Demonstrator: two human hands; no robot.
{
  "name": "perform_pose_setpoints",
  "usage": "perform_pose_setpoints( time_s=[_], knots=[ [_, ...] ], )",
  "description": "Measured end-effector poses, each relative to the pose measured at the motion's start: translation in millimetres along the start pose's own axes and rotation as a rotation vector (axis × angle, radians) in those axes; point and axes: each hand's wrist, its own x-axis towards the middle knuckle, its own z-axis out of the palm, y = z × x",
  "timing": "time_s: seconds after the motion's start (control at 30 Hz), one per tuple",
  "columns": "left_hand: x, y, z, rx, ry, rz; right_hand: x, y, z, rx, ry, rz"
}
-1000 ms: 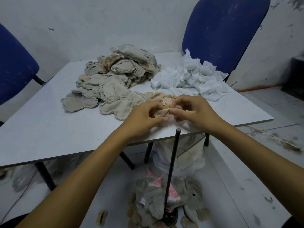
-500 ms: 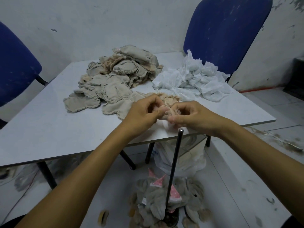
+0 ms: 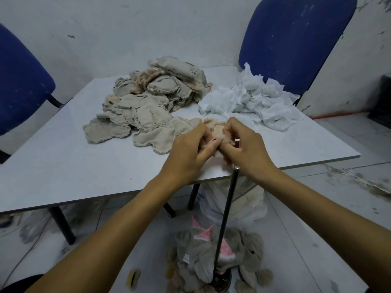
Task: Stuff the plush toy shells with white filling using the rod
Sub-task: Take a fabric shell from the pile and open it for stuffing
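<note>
Both hands are drawing nearer the table edge, left hand [image 3: 188,153] and right hand [image 3: 246,150] pinching a plush shell [image 3: 219,135] between them, as the rod [image 3: 225,227] is standing upright just below.

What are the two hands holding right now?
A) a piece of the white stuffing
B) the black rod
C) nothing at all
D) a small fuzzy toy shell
D: the left hand and the right hand both pinch a small tan plush shell between them, while the rod stands untouched below.

Dim, bluish light (edges bowed), slightly soft
</note>
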Motion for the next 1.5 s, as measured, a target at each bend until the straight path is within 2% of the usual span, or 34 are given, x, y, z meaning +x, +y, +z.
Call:
perform_pose_setpoints(
  time_s=[0.07, 0.13, 0.2, 0.23, 0.3, 0.33, 0.37, 0.43, 0.5, 0.57, 0.67, 0.77, 0.83, 0.9, 0.97, 1.07, 1.2, 1.33, 1.43, 1.5],
  knots=[
    [0.9, 0.4, -6.9, -0.087, -0.048, -0.014, 0.1, -3.3, -1.4, 0.062, -0.019, -0.014],
    [3.5, -0.7, -10.7, -0.137, 0.05, -0.029, 3.5, -5.0, -5.0, 0.171, -0.055, 0.003],
    [8.0, -6.5, -13.3, -0.024, 0.159, -0.053, 6.5, -4.7, -9.6, 0.294, -0.203, 0.013],
    [10.1, -11.5, -15.1, 0.072, 0.155, -0.072, 6.7, -4.4, -11.5, 0.346, -0.315, 0.025],
    [11.0, -21.4, -18.3, 0.224, -0.022, -0.166, 5.7, -3.5, -12.8, 0.473, -0.513, 0.096],
    [9.8, -25.1, -19.7, 0.289, -0.149, -0.219, 5.6, -3.4, -12.8, 0.553, -0.542, 0.159],
    [8.7, -28.6, -20.5, 0.332, -0.248, -0.249, 6.1, -2.4, -12.2, 0.618, -0.515, 0.218],
    [9.6, -31.8, -22.0, 0.347, -0.271, -0.221, 8.4, 1.6, -9.8, 0.628, -0.363, 0.261],
    [12.5, -29.9, -24.0, 0.339, -0.216, -0.176, 9.1, 5.1, -6.0, 0.483, -0.209, 0.216],
    [12.9, -27.6, -24.6, 0.323, -0.19, -0.16, 9.4, 7.7, -2.1, 0.281, -0.135, 0.18],
    [9.8, -25.5, -24.3, 0.201, -0.129, -0.158, 10.1, 7.8, -4.8, 0.165, -0.256, 0.148],
    [10.2, -27.2, -24.9, 0.096, -0.09, -0.182, 9.1, 2.3, -11.0, 0.345, -0.396, 0.18],
    [10.8, -29.4, -24.4, 0.046, -0.081, -0.176, 7.9, 2.0, -9.7, 0.381, -0.335, 0.186],
    [11.6, -29.8, -23.9, -0.028, -0.07, -0.165, 7.3, 2.4, -7.4, 0.201, -0.263, 0.094],
    [12.2, -28.5, -22.9, -0.151, -0.07, -0.176, 6.5, 2.2, -5.5, 0.0, -0.259, -0.027],
    [13.1, -24.8, -22.0, -0.295, -0.1, -0.214, 4.3, 2.6, -1.2, -0.123, -0.193, -0.114],
    [13.3, -19.0, -24.2, -0.383, -0.169, -0.212, 4.9, 6.7, -1.2, -0.027, -0.128, -0.001],
    [12.5, -17.5, -30.4, -0.442, -0.298, -0.251, 8.4, 6.4, -6.1, 0.209, -0.192, 0.079],
    [12.5, -19.6, -34.4, -0.356, -0.415, -0.263, 10.9, 6.5, -8.0, 0.379, -0.212, 0.149],
    [11.1, -19.0, -33.7, -0.357, -0.426, -0.264, 11.8, 7.2, -9.0, 0.418, -0.212, 0.181]
  ],
)
